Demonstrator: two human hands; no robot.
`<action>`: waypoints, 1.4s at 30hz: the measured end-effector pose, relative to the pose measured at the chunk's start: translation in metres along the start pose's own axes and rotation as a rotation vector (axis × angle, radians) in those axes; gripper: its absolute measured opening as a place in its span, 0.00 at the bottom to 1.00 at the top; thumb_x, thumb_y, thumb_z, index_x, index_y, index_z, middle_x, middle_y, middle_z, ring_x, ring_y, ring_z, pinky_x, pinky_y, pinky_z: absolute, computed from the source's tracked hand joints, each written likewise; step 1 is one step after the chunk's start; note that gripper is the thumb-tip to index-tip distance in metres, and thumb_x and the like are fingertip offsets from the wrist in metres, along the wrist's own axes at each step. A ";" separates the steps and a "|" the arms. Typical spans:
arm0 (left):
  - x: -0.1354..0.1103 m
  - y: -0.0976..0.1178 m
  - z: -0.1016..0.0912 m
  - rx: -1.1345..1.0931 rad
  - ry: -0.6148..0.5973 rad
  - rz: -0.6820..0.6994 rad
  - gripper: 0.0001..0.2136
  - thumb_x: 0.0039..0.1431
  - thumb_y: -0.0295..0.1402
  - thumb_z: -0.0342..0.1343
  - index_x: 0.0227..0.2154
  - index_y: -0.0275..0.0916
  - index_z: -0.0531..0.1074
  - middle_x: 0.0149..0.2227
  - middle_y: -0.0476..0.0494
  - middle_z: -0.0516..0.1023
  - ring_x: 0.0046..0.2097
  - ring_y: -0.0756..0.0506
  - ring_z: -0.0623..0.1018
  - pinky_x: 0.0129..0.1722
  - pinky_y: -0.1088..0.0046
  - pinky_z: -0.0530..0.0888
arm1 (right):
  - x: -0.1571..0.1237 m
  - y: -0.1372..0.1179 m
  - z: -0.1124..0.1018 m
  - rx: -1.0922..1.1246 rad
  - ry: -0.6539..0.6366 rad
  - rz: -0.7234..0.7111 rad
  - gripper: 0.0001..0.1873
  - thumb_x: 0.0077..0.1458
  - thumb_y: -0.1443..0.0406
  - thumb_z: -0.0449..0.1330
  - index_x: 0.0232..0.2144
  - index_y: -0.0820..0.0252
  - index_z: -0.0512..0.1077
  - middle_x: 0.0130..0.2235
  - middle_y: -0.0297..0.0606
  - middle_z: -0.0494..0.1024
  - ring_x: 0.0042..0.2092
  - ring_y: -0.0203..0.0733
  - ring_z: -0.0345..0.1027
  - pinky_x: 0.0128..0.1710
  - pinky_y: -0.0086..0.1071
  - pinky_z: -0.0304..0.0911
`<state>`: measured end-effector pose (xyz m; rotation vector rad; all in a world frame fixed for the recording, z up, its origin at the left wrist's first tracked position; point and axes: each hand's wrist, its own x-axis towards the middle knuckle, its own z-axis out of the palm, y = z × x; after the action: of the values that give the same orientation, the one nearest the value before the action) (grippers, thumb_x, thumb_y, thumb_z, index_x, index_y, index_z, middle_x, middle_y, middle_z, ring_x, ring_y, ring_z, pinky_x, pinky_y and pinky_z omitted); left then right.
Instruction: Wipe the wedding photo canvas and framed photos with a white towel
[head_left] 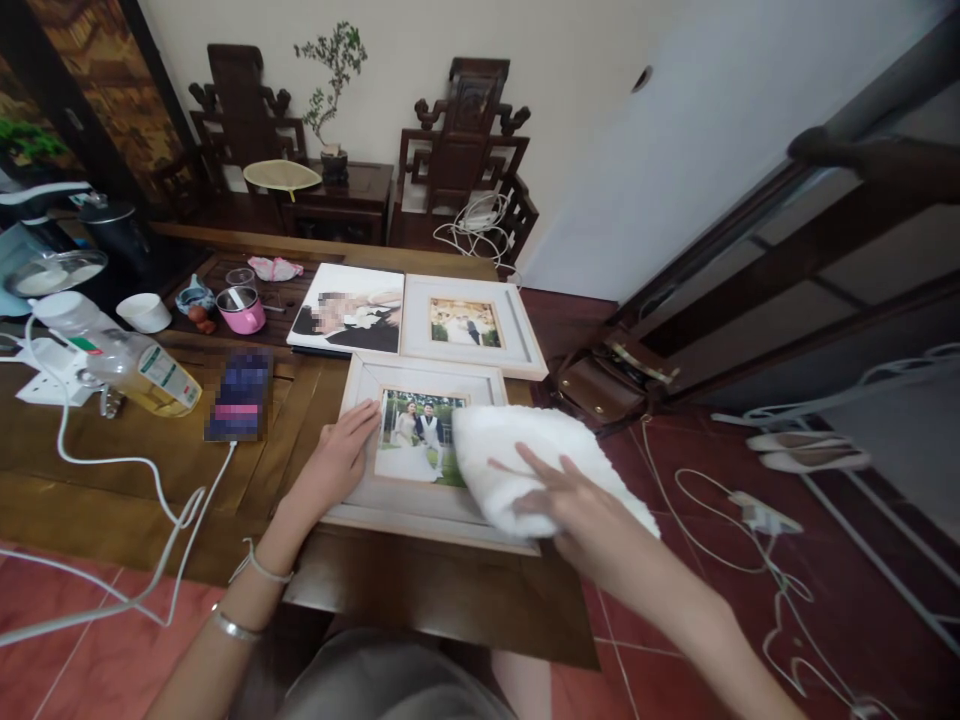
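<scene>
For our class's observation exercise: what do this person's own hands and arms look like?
No sleeves show on either forearm. Behind the left hand are a thin, pale bracelet and a silver-coloured bangle; no jewellery shows on the right hand.

Two framed photos, one unframed photo panel, one white cloth, two bare hands. Then one phone, one bottle, one pink mug, one white cup, one potted bonsai, one brown bag and at least two high-backed chairs. White cables? Too tangled to count, lol.
</scene>
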<state>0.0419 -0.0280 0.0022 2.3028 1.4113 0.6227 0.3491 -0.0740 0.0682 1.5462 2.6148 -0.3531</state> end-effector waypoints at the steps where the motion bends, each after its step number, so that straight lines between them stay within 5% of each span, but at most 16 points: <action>1: 0.000 0.001 0.000 -0.003 0.003 -0.003 0.29 0.56 0.17 0.40 0.60 0.39 0.61 0.64 0.36 0.61 0.66 0.42 0.59 0.59 0.50 0.63 | 0.005 0.009 -0.004 -0.006 0.069 0.063 0.36 0.34 0.84 0.47 0.41 0.55 0.77 0.63 0.40 0.63 0.62 0.59 0.57 0.57 0.56 0.60; 4: -0.001 0.000 0.001 -0.030 0.027 -0.019 0.29 0.56 0.17 0.39 0.61 0.40 0.60 0.64 0.37 0.61 0.66 0.42 0.59 0.60 0.49 0.62 | 0.036 0.020 -0.017 -0.046 0.353 0.178 0.31 0.42 0.83 0.48 0.46 0.61 0.74 0.66 0.47 0.56 0.63 0.60 0.55 0.52 0.50 0.67; 7: -0.001 -0.005 0.006 -0.074 0.073 -0.027 0.28 0.57 0.17 0.39 0.61 0.40 0.60 0.64 0.37 0.62 0.66 0.42 0.60 0.60 0.48 0.62 | 0.087 0.003 -0.026 -0.131 0.500 -0.028 0.27 0.48 0.83 0.47 0.42 0.60 0.75 0.68 0.37 0.51 0.68 0.53 0.36 0.62 0.51 0.55; 11: 0.001 -0.014 0.013 -0.126 0.136 0.023 0.27 0.57 0.18 0.41 0.58 0.38 0.64 0.61 0.35 0.66 0.64 0.41 0.64 0.61 0.52 0.62 | 0.149 -0.040 -0.024 -0.257 0.350 -0.326 0.29 0.52 0.83 0.50 0.49 0.55 0.72 0.66 0.35 0.57 0.68 0.49 0.37 0.66 0.54 0.41; 15: 0.001 -0.017 0.014 -0.126 0.137 0.037 0.27 0.56 0.18 0.41 0.58 0.39 0.65 0.60 0.36 0.67 0.63 0.42 0.64 0.61 0.54 0.63 | 0.167 -0.057 -0.010 -0.279 0.202 -0.329 0.31 0.50 0.82 0.53 0.54 0.56 0.70 0.63 0.41 0.64 0.66 0.49 0.47 0.64 0.51 0.45; 25: -0.002 -0.013 0.015 -0.114 0.141 0.010 0.27 0.59 0.18 0.39 0.60 0.41 0.60 0.63 0.38 0.63 0.66 0.45 0.60 0.63 0.54 0.60 | 0.091 0.022 -0.014 -0.292 0.169 0.009 0.33 0.45 0.85 0.48 0.47 0.58 0.76 0.53 0.48 0.75 0.60 0.50 0.62 0.60 0.49 0.54; 31: -0.002 -0.017 0.019 -0.124 0.164 0.017 0.27 0.58 0.18 0.40 0.60 0.39 0.61 0.63 0.37 0.63 0.65 0.44 0.61 0.63 0.55 0.60 | 0.029 -0.018 0.007 -0.198 0.087 -0.060 0.30 0.40 0.83 0.51 0.43 0.61 0.78 0.57 0.47 0.71 0.62 0.57 0.57 0.61 0.49 0.55; 36: -0.001 -0.017 0.016 -0.098 0.146 0.028 0.27 0.58 0.18 0.40 0.60 0.39 0.60 0.63 0.37 0.63 0.65 0.44 0.61 0.64 0.55 0.60 | -0.032 -0.025 -0.013 0.070 0.012 -0.195 0.32 0.37 0.79 0.48 0.40 0.52 0.77 0.50 0.41 0.77 0.51 0.48 0.71 0.46 0.38 0.70; 40: -0.001 -0.017 0.015 -0.092 0.118 0.016 0.26 0.59 0.18 0.40 0.60 0.40 0.61 0.63 0.37 0.63 0.65 0.43 0.61 0.62 0.54 0.61 | -0.032 0.005 -0.050 0.090 0.280 -0.057 0.22 0.44 0.77 0.46 0.32 0.54 0.75 0.32 0.40 0.79 0.32 0.43 0.74 0.31 0.35 0.70; 42: -0.001 -0.018 0.015 -0.099 0.124 0.016 0.26 0.59 0.18 0.40 0.59 0.41 0.62 0.63 0.38 0.63 0.65 0.44 0.61 0.62 0.53 0.61 | -0.011 0.020 -0.055 -0.057 0.531 0.036 0.20 0.43 0.77 0.48 0.32 0.58 0.75 0.36 0.46 0.79 0.38 0.50 0.75 0.35 0.41 0.71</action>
<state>0.0365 -0.0223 -0.0201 2.2341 1.3839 0.8345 0.3746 -0.0606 0.1208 1.8743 2.9250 0.1628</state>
